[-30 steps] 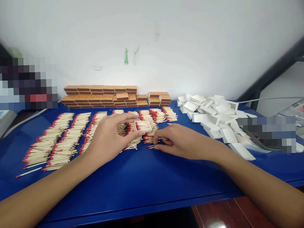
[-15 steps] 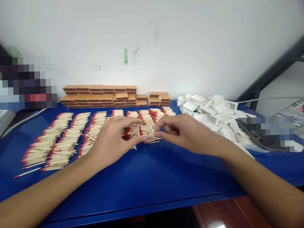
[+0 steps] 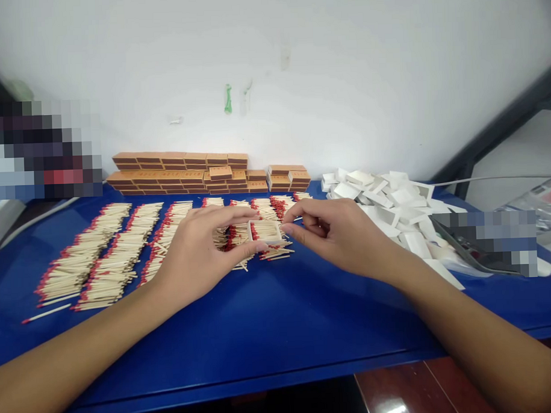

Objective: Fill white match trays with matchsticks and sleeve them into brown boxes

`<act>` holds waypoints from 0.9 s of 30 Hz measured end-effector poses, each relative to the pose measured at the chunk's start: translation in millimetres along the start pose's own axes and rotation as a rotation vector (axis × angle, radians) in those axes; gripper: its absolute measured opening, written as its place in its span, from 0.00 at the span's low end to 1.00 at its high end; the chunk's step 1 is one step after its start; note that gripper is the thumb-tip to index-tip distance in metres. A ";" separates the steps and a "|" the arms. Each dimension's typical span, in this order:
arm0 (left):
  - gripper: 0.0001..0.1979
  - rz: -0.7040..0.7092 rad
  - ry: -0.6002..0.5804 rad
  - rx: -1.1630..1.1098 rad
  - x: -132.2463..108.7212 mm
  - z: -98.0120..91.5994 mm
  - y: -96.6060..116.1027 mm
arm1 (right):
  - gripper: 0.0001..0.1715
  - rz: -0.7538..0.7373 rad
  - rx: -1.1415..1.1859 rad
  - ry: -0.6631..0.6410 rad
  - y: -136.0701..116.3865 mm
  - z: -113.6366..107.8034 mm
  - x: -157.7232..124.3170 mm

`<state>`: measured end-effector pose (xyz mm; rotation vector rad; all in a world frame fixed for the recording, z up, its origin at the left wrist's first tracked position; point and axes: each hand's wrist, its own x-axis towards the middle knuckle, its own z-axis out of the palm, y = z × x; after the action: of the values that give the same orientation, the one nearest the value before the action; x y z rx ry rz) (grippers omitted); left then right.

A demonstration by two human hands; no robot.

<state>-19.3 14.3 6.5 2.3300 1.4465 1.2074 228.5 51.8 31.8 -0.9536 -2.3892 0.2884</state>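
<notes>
My left hand (image 3: 200, 254) pinches a small white matchbox tray (image 3: 265, 230) between thumb and fingers, a little above the blue table (image 3: 261, 327). The tray is filled with red-tipped matches. My right hand (image 3: 335, 231) touches the tray's right end with curled fingers and thumb. Rows of loose red-tipped matches (image 3: 109, 254) lie on the table under and to the left of both hands.
Brown closed matchboxes (image 3: 202, 172) are stacked along the wall at the back. A heap of white empty trays (image 3: 388, 208) lies to the right. A dark blurred object (image 3: 480, 241) sits at the far right. The table's front edge runs below my forearms.
My right hand rose from the loose matches on the table to the tray's right end. The tray now holds more matches. My left hand barely moved.
</notes>
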 end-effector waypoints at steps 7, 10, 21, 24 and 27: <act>0.19 -0.096 0.084 0.021 6.2 -3.4 -5.1 | 0.06 -0.018 -0.047 -0.400 1.1 6.3 2.8; 0.18 -0.086 0.072 0.033 6.6 -3.5 -5.3 | 0.07 -0.021 -0.057 -0.447 1.2 8.3 2.9; 0.19 -0.057 0.048 0.048 3.5 -1.7 -7.1 | 0.05 0.000 -0.017 -0.433 0.1 14.8 2.0; 0.19 -0.058 0.044 0.042 3.1 -2.4 -7.4 | 0.08 0.011 -0.026 -0.404 0.9 15.9 0.9; 0.19 -0.053 0.048 0.053 3.4 -3.0 -7.0 | 0.07 0.002 -0.017 -0.426 -0.1 15.1 0.5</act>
<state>-25.5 19.9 6.9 2.2959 1.5644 1.2335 219.7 52.1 19.6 -0.9802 -2.7765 0.5167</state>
